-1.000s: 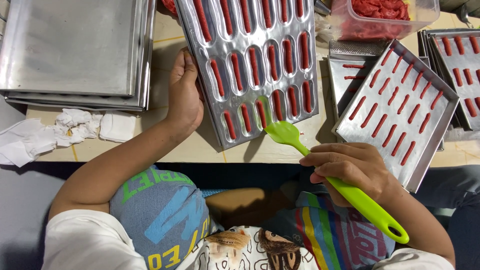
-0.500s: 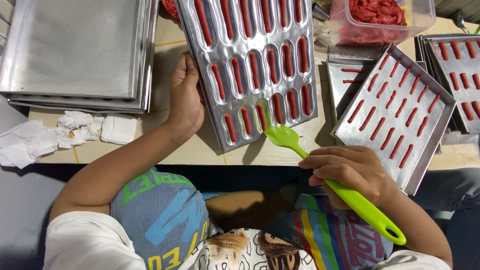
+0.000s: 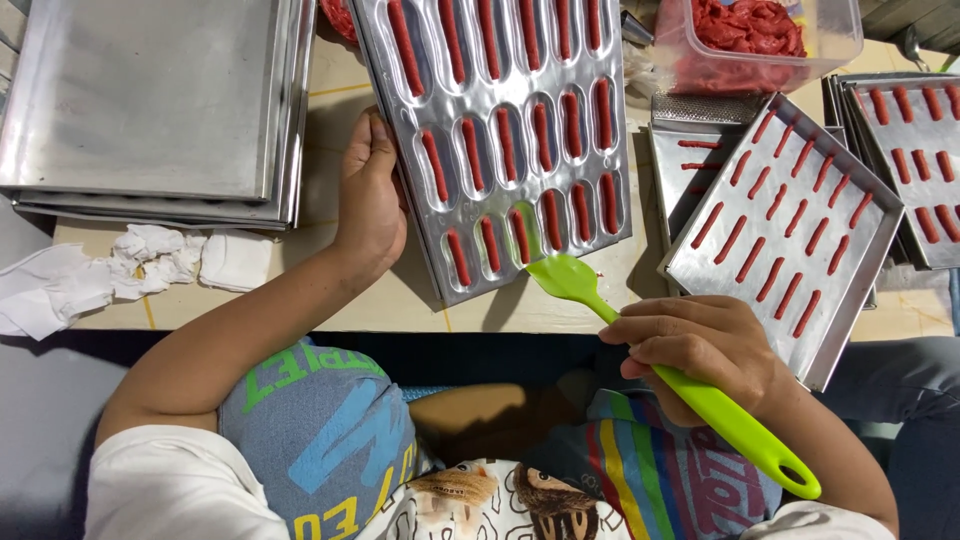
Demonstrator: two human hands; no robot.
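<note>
Two hands work at one landmark, the slotted metal mould tray [image 3: 500, 130] lying tilted on the desk [image 3: 330, 90]. Against that tray's left edge the left hand [image 3: 372, 200] rests with fingers curled together, steadying it; I cannot tell whether it grips the rim or only presses on it. Below the tray's lower right corner the right hand [image 3: 700, 350] is closed around the handle of a green spatula [image 3: 680, 375], whose blade touches the tray's bottom row.

Most slots that show hold red paste; the slot under the blade looks bare or only partly filled, so the filling seems near done at this end, with smoothing left.

Right of the mould tray a flat tray of red sticks [image 3: 790, 220] sits finished, another tray [image 3: 915, 160] beyond it. Above and right stands a clear plastic tub of red paste [image 3: 760, 40]. Left of the mould tray lie stacked empty trays [image 3: 150, 100] and crumpled white tissues [image 3: 150, 265]. No labels or signs show.
</note>
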